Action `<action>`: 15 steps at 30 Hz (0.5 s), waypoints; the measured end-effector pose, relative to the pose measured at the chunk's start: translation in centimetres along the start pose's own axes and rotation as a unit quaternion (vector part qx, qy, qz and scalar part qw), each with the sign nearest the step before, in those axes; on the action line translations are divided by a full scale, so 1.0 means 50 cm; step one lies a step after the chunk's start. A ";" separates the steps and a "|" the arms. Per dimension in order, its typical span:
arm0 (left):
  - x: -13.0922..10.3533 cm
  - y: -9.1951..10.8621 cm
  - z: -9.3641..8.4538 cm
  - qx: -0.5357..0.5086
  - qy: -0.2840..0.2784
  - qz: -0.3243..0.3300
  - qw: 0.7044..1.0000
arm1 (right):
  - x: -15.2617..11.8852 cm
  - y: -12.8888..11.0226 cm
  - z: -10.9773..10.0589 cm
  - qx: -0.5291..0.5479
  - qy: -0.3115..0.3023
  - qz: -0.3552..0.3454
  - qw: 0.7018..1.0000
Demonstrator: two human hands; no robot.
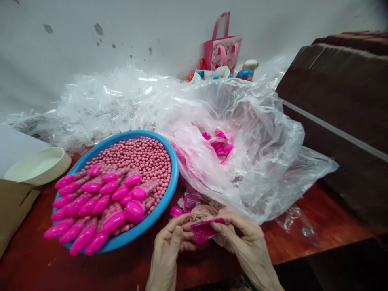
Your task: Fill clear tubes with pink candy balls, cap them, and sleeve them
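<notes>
1. Table (pixel 339 226): red-brown top, running under everything noted below.
2. Clear plastic bag (pixel 266 161): crumpled, mouth open, bright pink pieces (pixel 222 147) inside; lies just beyond the hands.
3. Blue basin (pixel 174 169): left of the bag, filled with pink beads (pixel 145 155); bead-filled tubes with bright pink ends (pixel 86 204) heaped on its near-left side.
4. Right hand (pixel 239 234): enters from lower right, wrist angled inward, thumb pressed flat on the face of a printed pink slip (pixel 202 232), fingers behind; slip pinched.
5. Left hand (pixel 166 242): enters from below, upright, thumb raised, fingers curled toward the slip's left edge. Gap narrow; whether it grips the slip, cannot tell.
6. Slip: between the two hands, slightly tilted, in front of the bag. Tan crumpled matter (pixel 199 217) just behind it; nature unclear.
7. Pink cap-like piece (pixel 176 211): just beyond the left fingertips, between hand and bag.
</notes>
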State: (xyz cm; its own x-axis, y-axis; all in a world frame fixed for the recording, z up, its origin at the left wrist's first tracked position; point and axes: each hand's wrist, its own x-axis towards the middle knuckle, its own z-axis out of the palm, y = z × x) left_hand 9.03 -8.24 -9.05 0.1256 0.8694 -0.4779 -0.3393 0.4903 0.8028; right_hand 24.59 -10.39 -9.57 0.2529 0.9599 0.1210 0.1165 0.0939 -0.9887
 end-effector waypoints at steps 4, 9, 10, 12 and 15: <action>0.001 -0.005 -0.002 0.026 -0.051 -0.011 0.998 | 0.002 -0.008 0.001 -0.051 -0.018 -0.131 0.990; 0.004 -0.014 -0.003 0.123 -0.043 0.139 0.982 | 0.000 -0.011 0.003 -0.059 -0.063 -0.178 0.980; 0.003 -0.015 -0.005 0.143 -0.032 0.173 0.974 | -0.002 -0.010 0.001 -0.052 -0.065 -0.166 0.983; 0.000 -0.015 -0.012 0.175 -0.004 0.244 0.954 | -0.007 -0.008 -0.004 -0.015 -0.062 -0.117 0.991; -0.002 -0.015 -0.023 0.223 0.011 0.350 0.910 | -0.018 -0.004 -0.007 0.106 -0.065 0.030 0.992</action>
State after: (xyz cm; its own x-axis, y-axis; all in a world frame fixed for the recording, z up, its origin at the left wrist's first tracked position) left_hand 8.21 -8.75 -10.00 0.0041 0.9793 0.2022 0.0841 -0.2018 0.9758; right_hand 24.66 -11.37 -9.43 0.1263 0.9900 0.0625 -0.1023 0.0757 -0.9919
